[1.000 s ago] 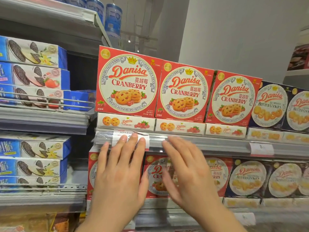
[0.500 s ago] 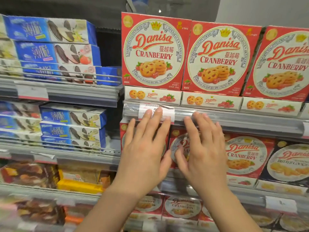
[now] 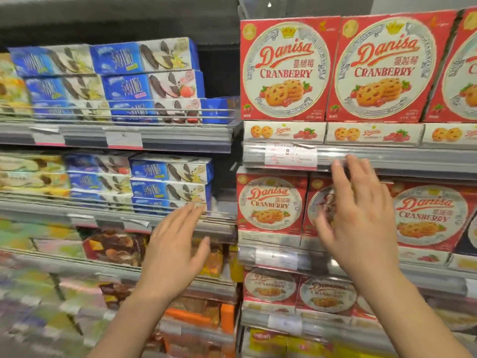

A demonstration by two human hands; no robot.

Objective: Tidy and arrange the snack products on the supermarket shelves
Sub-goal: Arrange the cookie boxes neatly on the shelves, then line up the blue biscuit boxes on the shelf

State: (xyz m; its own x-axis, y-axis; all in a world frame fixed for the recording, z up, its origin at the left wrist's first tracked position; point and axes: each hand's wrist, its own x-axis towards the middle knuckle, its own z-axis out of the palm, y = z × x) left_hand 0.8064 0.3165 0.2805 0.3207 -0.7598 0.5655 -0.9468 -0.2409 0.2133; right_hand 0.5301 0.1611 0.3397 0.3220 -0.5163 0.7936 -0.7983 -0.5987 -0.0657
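**Left hand leaves the cranberry boxes**

The red Danisa cranberry boxes (image 3: 271,208) stand upright in rows on the right-hand shelves. The right hand (image 3: 361,218) is flat against the middle row, fingers straight, gripping nothing. The left hand (image 3: 175,246) has swung away from that row toward the blue cookie boxes (image 3: 167,182), fingers spread and empty. That bay likely gets straightened next.

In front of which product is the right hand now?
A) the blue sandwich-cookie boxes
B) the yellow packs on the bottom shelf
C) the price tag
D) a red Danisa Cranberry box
D: the right hand, fingers straight, covers a red Danisa Cranberry box on the second shelf; the blue boxes are further left, near the left hand.
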